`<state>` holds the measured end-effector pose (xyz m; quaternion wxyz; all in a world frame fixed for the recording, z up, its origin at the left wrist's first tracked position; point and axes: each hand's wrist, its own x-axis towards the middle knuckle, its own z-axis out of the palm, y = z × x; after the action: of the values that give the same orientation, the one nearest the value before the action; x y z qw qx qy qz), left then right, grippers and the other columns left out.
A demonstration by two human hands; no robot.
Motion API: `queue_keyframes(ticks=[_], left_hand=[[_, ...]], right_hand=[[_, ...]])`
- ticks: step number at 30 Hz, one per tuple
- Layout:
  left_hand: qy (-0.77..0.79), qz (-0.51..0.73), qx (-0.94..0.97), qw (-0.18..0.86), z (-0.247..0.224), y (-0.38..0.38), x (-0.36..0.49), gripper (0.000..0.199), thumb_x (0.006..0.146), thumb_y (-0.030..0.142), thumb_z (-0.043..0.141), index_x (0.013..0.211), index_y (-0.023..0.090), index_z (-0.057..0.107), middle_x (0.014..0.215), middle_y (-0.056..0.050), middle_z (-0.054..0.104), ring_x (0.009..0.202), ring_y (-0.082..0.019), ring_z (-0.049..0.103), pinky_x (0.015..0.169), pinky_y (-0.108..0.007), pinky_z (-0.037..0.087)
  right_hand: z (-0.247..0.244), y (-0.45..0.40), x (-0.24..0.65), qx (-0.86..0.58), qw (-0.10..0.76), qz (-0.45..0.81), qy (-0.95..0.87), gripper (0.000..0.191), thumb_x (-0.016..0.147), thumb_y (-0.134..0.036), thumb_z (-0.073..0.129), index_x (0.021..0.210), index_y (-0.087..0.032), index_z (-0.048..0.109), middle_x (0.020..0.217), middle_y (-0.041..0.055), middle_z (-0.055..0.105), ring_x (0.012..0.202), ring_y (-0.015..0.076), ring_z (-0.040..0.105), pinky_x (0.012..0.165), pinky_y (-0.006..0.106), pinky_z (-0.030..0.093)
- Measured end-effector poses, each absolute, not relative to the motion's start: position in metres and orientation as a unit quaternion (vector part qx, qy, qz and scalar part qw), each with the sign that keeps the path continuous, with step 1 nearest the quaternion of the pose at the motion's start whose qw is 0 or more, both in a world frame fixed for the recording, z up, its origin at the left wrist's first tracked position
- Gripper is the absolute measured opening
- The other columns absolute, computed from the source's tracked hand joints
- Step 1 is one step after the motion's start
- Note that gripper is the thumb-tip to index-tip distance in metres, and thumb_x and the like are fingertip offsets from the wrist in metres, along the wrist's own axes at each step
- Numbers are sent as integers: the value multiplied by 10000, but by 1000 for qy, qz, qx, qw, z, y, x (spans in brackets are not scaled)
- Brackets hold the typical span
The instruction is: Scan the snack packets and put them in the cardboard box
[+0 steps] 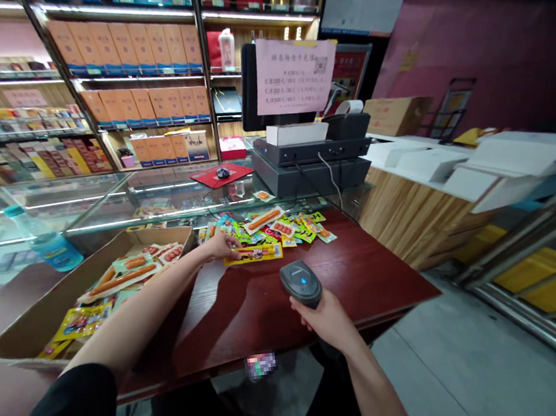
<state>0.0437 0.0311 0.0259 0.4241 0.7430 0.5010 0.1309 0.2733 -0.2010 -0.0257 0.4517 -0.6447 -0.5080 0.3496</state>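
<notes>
My right hand [325,315] is wrapped round a dark barcode scanner [302,282] with a lit blue spot, held above the table's front part. At the pile's near edge, my left hand [222,245] pinches the left end of a long yellow snack packet [257,253]. Behind that packet lies a heap of small colourful snack packets [304,228], with a sausage packet [263,219] on top. Left of my forearm stands an open cardboard box [36,319] holding more sausages and yellow packets; my forearm hides part of it.
The dark red wooden table [364,272] meets a glass counter [107,186]. A blue bottle [54,248] stands at left. Behind the heap are a cash register [313,168], a monitor with a paper sign [294,74] and a mouse [223,173]. White boxes [497,172] sit at right.
</notes>
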Motion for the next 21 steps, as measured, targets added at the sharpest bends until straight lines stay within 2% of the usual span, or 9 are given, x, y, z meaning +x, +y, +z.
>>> queue_keyframes(ticks=[14,21], left_hand=[[489,136,743,437,32,28,44,455,362,344,916,742,179,728,542,52,571,531,-114,524,496,-213,363],[494,162,752,405,49,35,18,440,422,371,890,784,181,729,559,47,591,541,-123,551,509,-211,370]], right_hand=[[-23,-204,275,-638,473,348,-498,329,800,-483,676,872,-165,635,699,69,726,486,175,659,436,243,491],[-16,-199,264,-640,445,361,-512,366,786,-504,685,891,-156,647,574,36,679,463,176,640,415,234,452]])
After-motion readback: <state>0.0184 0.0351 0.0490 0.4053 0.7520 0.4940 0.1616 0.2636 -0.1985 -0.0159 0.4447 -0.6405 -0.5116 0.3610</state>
